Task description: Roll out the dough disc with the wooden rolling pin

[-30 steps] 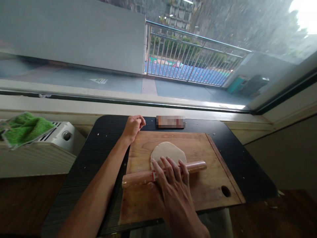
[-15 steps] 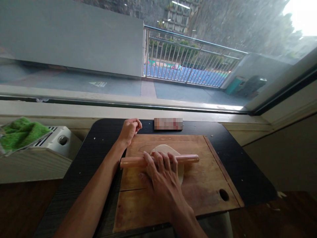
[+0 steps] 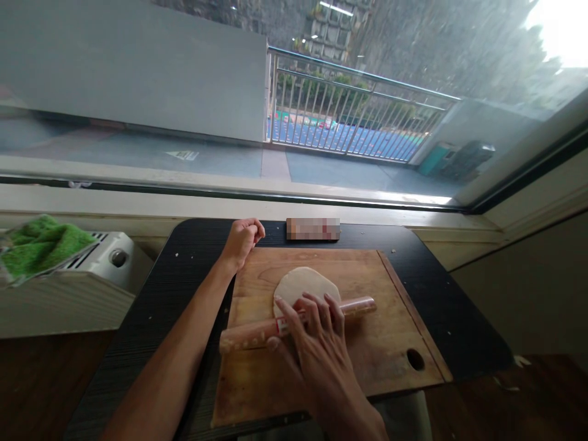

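Observation:
A wooden rolling pin lies at a slant across the near part of a flat, roundish sheet of dough. My right hand is over the pin's middle, fingers curved across it and thumb on the near side. Beneath the dough is a wooden cutting board with a round hole at its near right. My left hand is closed in a fist at the board's far left corner, with nothing visible in it. The pin and my right hand hide the dough's near edge.
The board rests on a black table. A small box with blurred print stands at the table's back edge, below the window. On the left, a green towel lies over a white cabinet-like unit. Small crumbs dot the table.
My right hand has drawn the rolling pin toward me, and the pin now slants more. More of the dough's far part shows. My left fist has stayed in place.

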`<state>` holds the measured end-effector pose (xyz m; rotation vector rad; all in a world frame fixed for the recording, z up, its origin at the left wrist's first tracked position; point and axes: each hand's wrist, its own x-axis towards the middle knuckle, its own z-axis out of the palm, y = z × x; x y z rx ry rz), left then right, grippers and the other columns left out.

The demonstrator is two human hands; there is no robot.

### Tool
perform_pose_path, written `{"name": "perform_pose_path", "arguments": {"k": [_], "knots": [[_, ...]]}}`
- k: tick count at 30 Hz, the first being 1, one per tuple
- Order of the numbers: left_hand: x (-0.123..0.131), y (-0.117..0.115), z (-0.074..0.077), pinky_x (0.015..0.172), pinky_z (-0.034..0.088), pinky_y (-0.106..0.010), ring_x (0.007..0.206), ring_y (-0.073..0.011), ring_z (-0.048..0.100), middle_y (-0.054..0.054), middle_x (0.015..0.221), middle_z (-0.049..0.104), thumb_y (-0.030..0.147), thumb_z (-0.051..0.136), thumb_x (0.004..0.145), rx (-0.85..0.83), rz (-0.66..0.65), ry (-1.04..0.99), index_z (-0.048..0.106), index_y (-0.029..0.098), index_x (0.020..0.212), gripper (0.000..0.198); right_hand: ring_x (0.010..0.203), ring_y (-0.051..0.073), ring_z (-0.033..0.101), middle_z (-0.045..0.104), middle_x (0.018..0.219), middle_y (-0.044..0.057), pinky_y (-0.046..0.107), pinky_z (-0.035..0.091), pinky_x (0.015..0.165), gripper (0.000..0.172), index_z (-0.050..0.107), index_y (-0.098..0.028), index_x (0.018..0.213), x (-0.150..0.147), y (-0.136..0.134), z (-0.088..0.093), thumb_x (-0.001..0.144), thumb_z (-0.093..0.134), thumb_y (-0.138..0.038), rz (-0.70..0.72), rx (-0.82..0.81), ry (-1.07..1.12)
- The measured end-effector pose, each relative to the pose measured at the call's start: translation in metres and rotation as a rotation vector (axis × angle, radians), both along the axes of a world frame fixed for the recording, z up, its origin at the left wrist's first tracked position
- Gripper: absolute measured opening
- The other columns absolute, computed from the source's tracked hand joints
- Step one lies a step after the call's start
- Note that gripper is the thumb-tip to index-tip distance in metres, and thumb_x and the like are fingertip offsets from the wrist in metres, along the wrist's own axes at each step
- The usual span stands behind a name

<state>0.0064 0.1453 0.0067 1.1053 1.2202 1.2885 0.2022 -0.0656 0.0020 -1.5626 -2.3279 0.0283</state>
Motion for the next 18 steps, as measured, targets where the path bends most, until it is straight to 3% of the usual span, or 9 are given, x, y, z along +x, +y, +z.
{"name": "perform_pose_path", "arguments": {"k": [4,8,11,18], "knots": [[0.000,0.001,-0.001,0.047,0.012,-0.024,0.047,-0.0082,0.028,0.001,0.049,0.042,0.028,0.053,0.052,0.004,-0.008,-0.001,0.059,0.020,0.052,0.010,0.161,0.032,0.044,0.053,0.172,0.010,0.061,0.022,0.139,0.057,0.054,-0.035,0.167,0.000,0.041,0.001,0.111,0.066,-0.040,-0.077,0.027,-0.033],[-0.001,0.002,-0.003,0.048,0.014,-0.024,0.048,-0.0088,0.027,0.002,0.049,0.041,0.027,0.054,0.054,0.009,-0.025,-0.001,0.060,0.020,0.053,0.010,0.156,0.030,0.048,0.060,0.165,0.010,0.060,0.022,0.138,0.054,0.052,-0.031,0.168,0.001,0.060,0.002,0.115,0.059,-0.043,-0.101,-0.011,-0.038],[-0.001,0.002,-0.004,0.049,0.016,-0.025,0.050,-0.0098,0.030,0.001,0.050,0.042,0.027,0.053,0.055,0.018,-0.029,0.009,0.060,0.020,0.054,0.010,0.150,0.029,0.054,0.067,0.157,0.009,0.057,0.022,0.137,0.050,0.054,-0.031,0.165,0.002,0.050,0.003,0.116,0.056,-0.041,-0.102,0.001,-0.027],[0.001,0.002,-0.002,0.050,0.019,-0.025,0.051,-0.0105,0.033,0.000,0.050,0.044,0.030,0.050,0.053,0.022,-0.014,0.048,0.060,0.020,0.053,0.014,0.147,0.028,0.058,0.070,0.154,0.004,0.053,0.023,0.136,0.049,0.057,-0.033,0.161,0.012,-0.009,-0.007,0.112,0.061,-0.034,-0.093,0.098,-0.020]]}}
